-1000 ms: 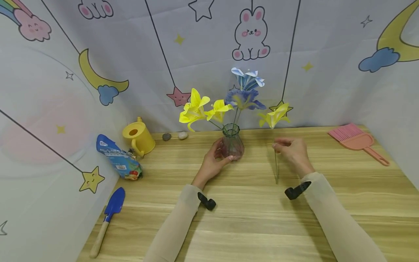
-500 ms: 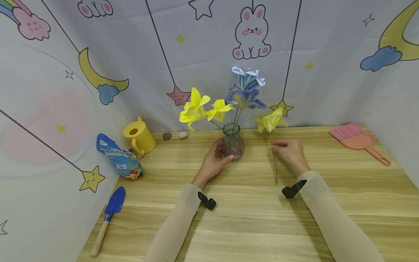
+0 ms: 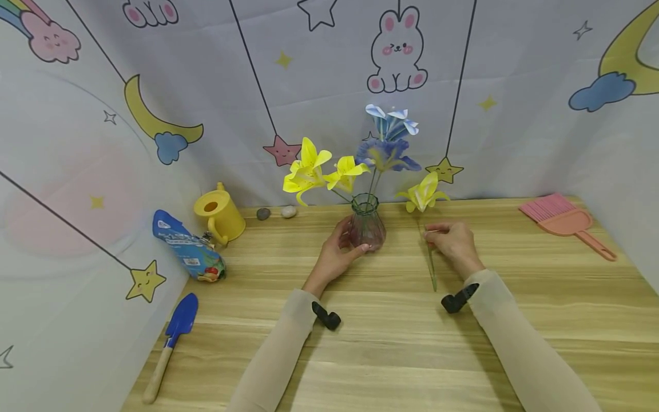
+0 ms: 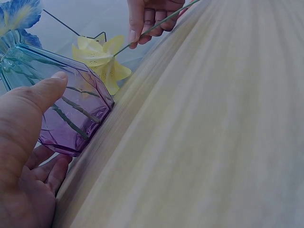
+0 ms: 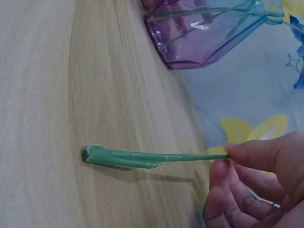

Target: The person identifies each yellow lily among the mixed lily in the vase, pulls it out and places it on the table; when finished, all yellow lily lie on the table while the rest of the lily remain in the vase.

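A glass vase point(image 3: 368, 229), green at the neck and purple below, stands on the table with yellow lilies point(image 3: 308, 171) and blue flowers point(image 3: 387, 150) in it. My left hand point(image 3: 336, 256) holds the vase low on its left side; in the left wrist view the thumb point(image 4: 52, 90) lies along the glass and the other fingers curl beneath. To the right of the vase, my right hand point(image 3: 454, 243) pinches the green stem point(image 5: 156, 157) of a single yellow lily point(image 3: 423, 194) between thumb and fingers. Its bloom points up and away, while the cut stem end hangs toward me, close over the wood.
At the left are a yellow watering can point(image 3: 220, 216), a blue printed bag point(image 3: 189, 249) and a blue trowel point(image 3: 175, 337). Two pebbles point(image 3: 288, 212) lie by the back edge. A pink brush and dustpan point(image 3: 563, 220) rest at the far right. A printed curtain point(image 3: 329, 86) hangs behind.
My right hand has moved slightly left and toward me with the yellow lily, whose bloom has dropped lower and nearer the vase. My left hand stays on the vase.
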Demonstrator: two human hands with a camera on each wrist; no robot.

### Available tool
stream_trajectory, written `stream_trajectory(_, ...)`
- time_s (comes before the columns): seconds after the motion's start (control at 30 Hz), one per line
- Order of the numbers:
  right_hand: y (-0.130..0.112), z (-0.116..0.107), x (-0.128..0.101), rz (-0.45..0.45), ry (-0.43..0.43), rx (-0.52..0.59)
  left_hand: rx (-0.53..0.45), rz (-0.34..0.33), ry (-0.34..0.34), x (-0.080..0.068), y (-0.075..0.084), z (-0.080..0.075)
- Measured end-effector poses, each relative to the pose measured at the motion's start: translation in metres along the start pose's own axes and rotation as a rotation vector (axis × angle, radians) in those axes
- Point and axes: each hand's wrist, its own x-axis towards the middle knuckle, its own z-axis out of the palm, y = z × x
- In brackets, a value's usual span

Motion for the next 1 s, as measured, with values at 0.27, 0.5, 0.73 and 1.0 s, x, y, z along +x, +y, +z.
stream_trajectory(0.27, 0.002, -0.001, 0.001, 0.010, -0.003, 0.031, -0.010, -0.001, -0.002, -0.001, 0.001, 0.000)
stream_trajectory(0.5, 0.004, -0.004, -0.001, -0.006, -0.012, 0.038, 0.000, 0.005, 0.002, 0.000, 0.001, 0.000)
stream_trajectory(0.73, 0.006, -0.009, -0.005, -0.025, -0.002, 0.027, 0.005, 0.007, 0.007, 0.000, 0.002, 0.000)
stream_trajectory(1.0, -0.002, -0.014, -0.013, -0.064, 0.031, -0.040, 0.000, 0.006, 0.003, 0.000, 0.003, 0.000)
